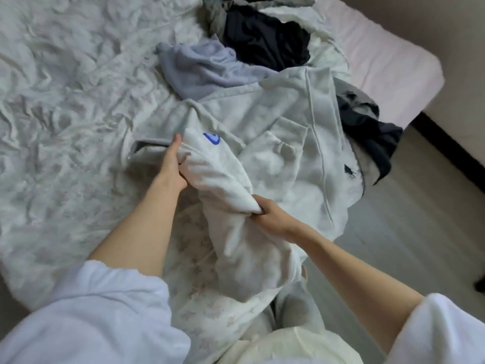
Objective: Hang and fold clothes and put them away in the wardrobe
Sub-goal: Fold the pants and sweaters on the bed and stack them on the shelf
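White garment (223, 179) bunched over the bed (65, 101) edge, soft, limp, light. Left hand (172, 164) grips its upper end, right hand (270, 214) fingers clamp a mid fold. Better regrip at seams/corners to spread it.

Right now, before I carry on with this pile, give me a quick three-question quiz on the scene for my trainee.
1. True or false: both hands grip the white garment with the blue logo.
2. Which garment lies farthest from the person? A) black garment B) lavender-grey top C) light grey zip hoodie
3. Fill in: the right hand bunches the white garment near the bed's ____ edge.

Key: 1 true, the left hand holds it too; 2 A; 3 near
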The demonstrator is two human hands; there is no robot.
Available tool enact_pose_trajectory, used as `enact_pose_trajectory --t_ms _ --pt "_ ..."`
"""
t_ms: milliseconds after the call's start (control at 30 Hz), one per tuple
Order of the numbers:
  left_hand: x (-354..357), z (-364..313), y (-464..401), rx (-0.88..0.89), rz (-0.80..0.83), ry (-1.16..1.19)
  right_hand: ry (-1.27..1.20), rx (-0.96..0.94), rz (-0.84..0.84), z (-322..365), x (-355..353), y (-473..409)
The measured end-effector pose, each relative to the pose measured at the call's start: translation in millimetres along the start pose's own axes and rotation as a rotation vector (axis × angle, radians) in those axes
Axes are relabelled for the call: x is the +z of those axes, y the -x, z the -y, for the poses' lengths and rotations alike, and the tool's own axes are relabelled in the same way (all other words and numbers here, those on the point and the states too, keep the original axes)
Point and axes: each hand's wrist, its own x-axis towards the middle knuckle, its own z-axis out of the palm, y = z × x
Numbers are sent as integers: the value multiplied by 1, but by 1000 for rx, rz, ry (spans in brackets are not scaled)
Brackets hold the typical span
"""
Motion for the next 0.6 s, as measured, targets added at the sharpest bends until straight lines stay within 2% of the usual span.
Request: enact_pose_trajectory --t_ms 67,133,167,200,367,467,600 --pt "22 -2 -11 47 -134 -36 -25 16 -31 -16 -15 4" --pt "49 0 -16 269 -297 -121 -36 14 -59 -28 -28 9" --pt "60 0 -20 404 -327 -217 -40 13 -73 -33 -33 10" --pt "75 0 -24 523 -307 -340 -56 19 -89 -39 -40 12" --pt "162 16 -26 790 -68 -886 -129 61 -210 -68 -70 33" --pt "211 34 -23 839 50 -1017 -158 61 -272 -84 -94 45" --pt "269 49 -19 871 34 -1128 -182 72 -363 -100 -136 50"
